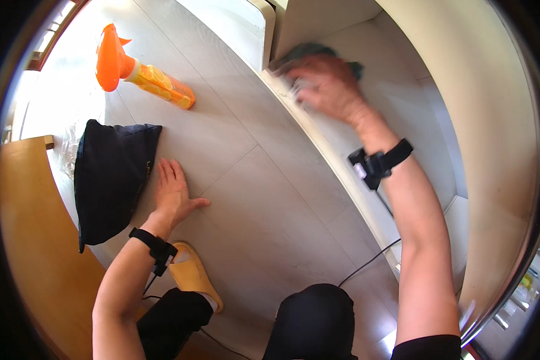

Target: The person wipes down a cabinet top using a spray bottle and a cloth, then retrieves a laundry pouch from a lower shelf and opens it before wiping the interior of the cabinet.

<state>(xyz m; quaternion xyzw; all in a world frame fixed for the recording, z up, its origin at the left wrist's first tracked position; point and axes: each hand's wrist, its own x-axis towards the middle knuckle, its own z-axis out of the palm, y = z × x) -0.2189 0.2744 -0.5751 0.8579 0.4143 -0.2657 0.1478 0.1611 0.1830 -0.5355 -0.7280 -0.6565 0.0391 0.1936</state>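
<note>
My right hand (326, 87), blurred by motion, grips a dark green cloth (312, 49) at the raised cream edge (297, 96) of a low, open cabinet compartment. My left hand (173, 191) rests palm down on the grey tiled floor with its fingers apart, holding nothing. Just beside its fingertips lies a black fabric bag or cover (117, 180). Farther off on the floor is a spray bottle (162, 85) with an orange trigger head and an orange-yellow body. Both wrists wear black straps with small devices and cables.
A wooden panel (40, 193) stands at the left, with clear plastic wrapping (67, 150) near it. The cabinet's cream upper edge (490, 135) curves along the right. A yellow slipper (195, 274) is on my foot. A thin black cable (369, 261) crosses between my right arm and knee.
</note>
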